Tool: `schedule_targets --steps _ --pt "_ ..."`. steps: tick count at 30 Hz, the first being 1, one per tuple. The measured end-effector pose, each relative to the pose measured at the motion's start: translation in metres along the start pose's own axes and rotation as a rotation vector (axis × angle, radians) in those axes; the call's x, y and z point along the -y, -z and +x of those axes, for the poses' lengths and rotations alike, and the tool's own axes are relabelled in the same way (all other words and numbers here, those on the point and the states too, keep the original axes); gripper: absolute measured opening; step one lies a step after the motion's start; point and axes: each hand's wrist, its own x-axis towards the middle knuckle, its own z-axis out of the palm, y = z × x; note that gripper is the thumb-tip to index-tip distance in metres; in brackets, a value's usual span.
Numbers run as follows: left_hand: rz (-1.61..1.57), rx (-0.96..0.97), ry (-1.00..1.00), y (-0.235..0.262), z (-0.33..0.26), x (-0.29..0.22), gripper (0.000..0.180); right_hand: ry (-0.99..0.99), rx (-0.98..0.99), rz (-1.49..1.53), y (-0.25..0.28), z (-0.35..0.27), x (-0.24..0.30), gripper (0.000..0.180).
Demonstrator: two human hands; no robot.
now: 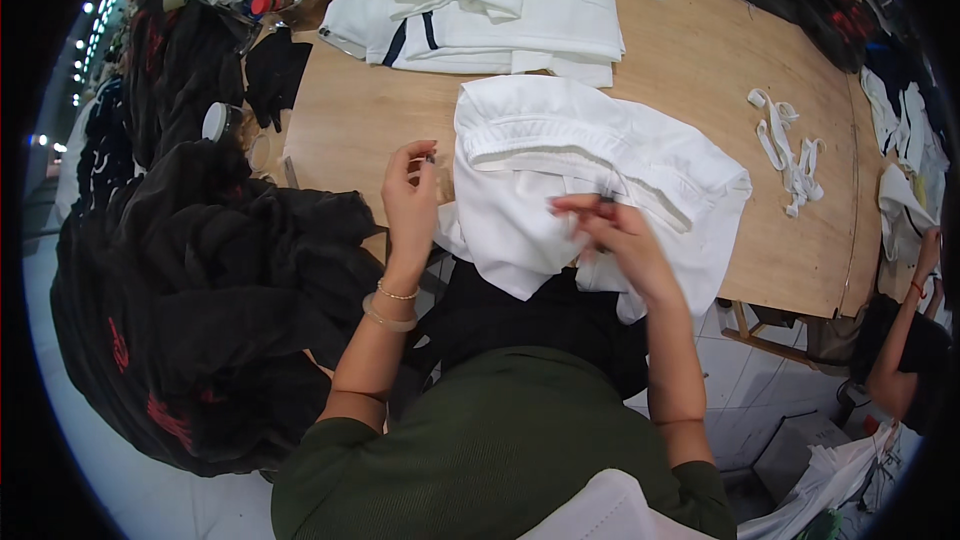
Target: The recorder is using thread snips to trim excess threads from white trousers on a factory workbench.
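White trousers (520,210) with a gathered elastic waistband lie in front of me, partly on the table and partly hanging over its near edge. My left hand (410,195) is raised just left of the waistband, its fingers curled in around a small dark thing too small to name. Over the front of the trousers hovers my right hand (625,240), smeared by motion, fingers bent together. A small dark bit shows at its fingertips, and what it is cannot be made out. A thin line like a thread shows near the waistband above that hand.
Folded white garments (500,25) are stacked at the far side of the wooden table (690,70). White straps (787,150) lie to the right. A dark garment heap (220,300) and a jar (222,123) are on my left. Another person's arm (905,330) shows at far right.
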Motion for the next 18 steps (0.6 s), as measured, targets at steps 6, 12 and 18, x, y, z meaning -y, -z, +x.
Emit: schedule_targets --steps 6,12,18 --pt "0.324 0.291 0.146 0.016 -0.021 0.007 0.029 0.461 -0.171 -0.762 -0.048 0.089 -0.035 0.036" --pt "0.29 0.709 0.287 0.031 -0.026 0.0 0.029 0.331 -0.247 -0.032 -0.048 0.121 0.013 0.019" --pt "0.067 0.413 0.29 0.093 0.018 -0.013 0.018 0.808 -0.291 0.137 0.037 0.027 0.171 0.055"
